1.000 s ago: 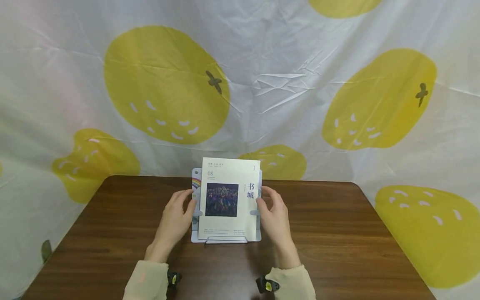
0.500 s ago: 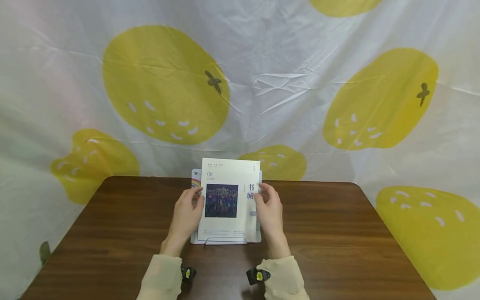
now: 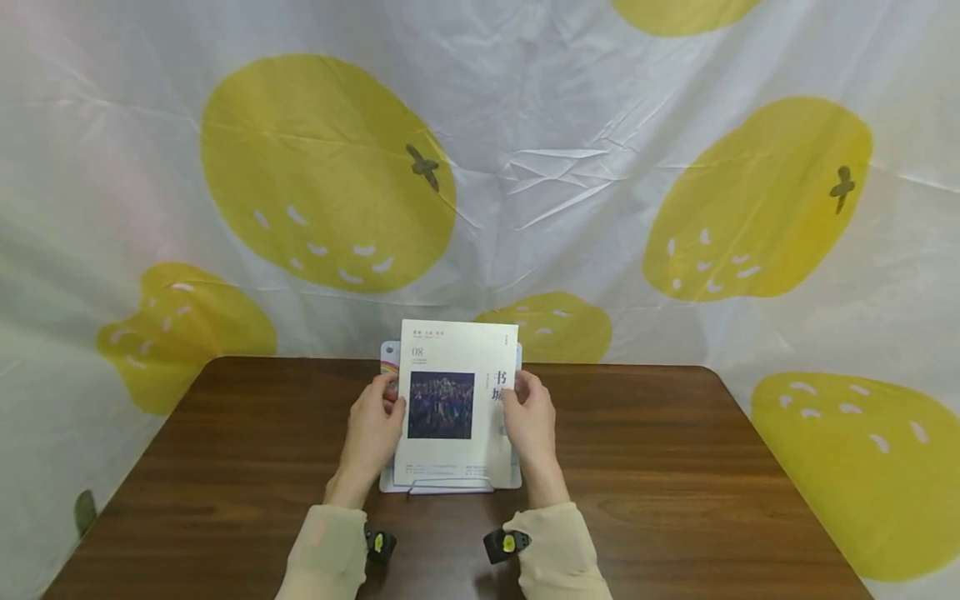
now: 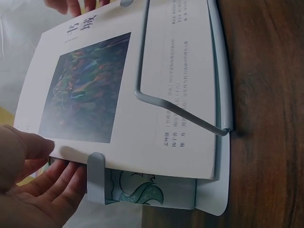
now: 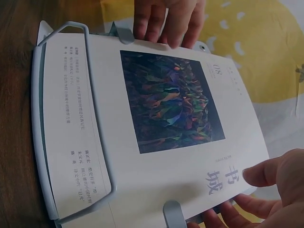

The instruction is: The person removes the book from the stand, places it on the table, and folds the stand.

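Observation:
A white magazine [image 3: 442, 454] with a dark square picture and Chinese characters on its cover leans on a pale blue-grey book stand [image 3: 387, 481]. A wire rest [image 4: 141, 57] crosses the lower front of the cover. My left hand [image 3: 371, 429] pinches the magazine's left edge, thumb in front and fingers behind. On the opposite side my right hand [image 3: 532, 421] holds the right edge, its thumb [image 5: 261, 175] on the cover by the title. Flat page clips stand at both sides; the left one [image 4: 96, 175] lies beside my left fingers. Most of the stand's back is hidden.
The stand is on a dark brown wooden table [image 3: 660, 492], near its far edge. Behind hangs a white cloth [image 3: 555, 100] printed with big yellow fruit. Both wrists wear black straps [image 3: 380, 546] below cream sleeves.
Both hands have moved inward from the sides of the stand onto the magazine's edges. My left thumb and fingers have closed on its left edge. The magazine and stand stay in place.

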Tool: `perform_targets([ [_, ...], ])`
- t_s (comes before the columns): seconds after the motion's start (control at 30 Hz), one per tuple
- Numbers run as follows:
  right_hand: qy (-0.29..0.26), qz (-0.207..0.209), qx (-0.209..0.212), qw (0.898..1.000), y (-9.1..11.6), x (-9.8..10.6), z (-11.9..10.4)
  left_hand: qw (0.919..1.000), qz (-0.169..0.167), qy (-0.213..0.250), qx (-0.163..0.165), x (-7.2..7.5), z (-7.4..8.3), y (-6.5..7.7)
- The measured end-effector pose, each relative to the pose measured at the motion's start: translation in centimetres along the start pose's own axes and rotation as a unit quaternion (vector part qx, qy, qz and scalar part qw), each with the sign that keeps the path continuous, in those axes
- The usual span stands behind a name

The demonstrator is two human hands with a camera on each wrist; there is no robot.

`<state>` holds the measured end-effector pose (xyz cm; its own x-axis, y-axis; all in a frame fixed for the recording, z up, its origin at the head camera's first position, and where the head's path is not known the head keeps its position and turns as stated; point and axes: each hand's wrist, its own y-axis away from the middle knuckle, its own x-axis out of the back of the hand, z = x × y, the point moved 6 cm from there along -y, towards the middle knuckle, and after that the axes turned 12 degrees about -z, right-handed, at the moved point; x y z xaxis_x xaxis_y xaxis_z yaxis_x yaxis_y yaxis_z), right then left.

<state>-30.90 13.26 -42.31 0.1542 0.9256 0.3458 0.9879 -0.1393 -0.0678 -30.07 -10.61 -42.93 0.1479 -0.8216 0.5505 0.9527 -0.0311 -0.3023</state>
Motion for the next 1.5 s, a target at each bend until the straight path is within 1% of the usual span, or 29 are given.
perform_targets([
  [0.27,0.034,0.004,-0.010,0.999,-0.7,0.1,0.0,0.9999,-0.010,0.004,0.013,-0.1,-0.4,-0.1],
  [0.43,0.029,0.004,-0.003,1.000,-1.0,0.1,0.0,0.9999,-0.001,0.014,0.007,-0.1,-0.4,-0.3],
  [0.57,0.035,0.016,0.004,0.999,-1.3,0.2,-0.2,0.9996,0.005,0.026,-0.003,0.0,-0.3,-0.6],
  [0.8,0.027,0.027,0.013,0.999,-1.7,0.3,-1.3,0.9995,0.007,0.030,0.004,0.5,-0.1,-1.4],
  [1.0,0.017,0.025,0.029,0.999,-1.9,0.4,-2.1,0.9991,0.013,0.039,-0.013,1.2,0.4,-2.1],
  [1.07,0.013,0.027,0.041,0.999,-2.0,0.5,-2.5,0.9988,0.014,0.042,-0.019,1.4,0.7,-2.4],
  [1.13,0.010,0.029,0.053,0.998,-2.1,0.6,-3.0,0.9988,0.011,0.045,-0.019,1.7,0.9,-2.8],
  [1.27,0.010,0.035,0.080,0.996,-2.2,1.0,-4.3,0.9984,0.010,0.053,-0.016,2.4,1.5,-3.3],
  [1.4,0.006,0.035,0.096,0.995,-2.3,1.3,-5.6,0.9975,0.016,0.062,-0.028,3.2,2.4,-3.7],
  [1.5,-0.005,0.032,0.108,0.994,-2.4,1.7,-6.7,0.9972,0.016,0.061,-0.040,3.7,3.1,-4.1],
])
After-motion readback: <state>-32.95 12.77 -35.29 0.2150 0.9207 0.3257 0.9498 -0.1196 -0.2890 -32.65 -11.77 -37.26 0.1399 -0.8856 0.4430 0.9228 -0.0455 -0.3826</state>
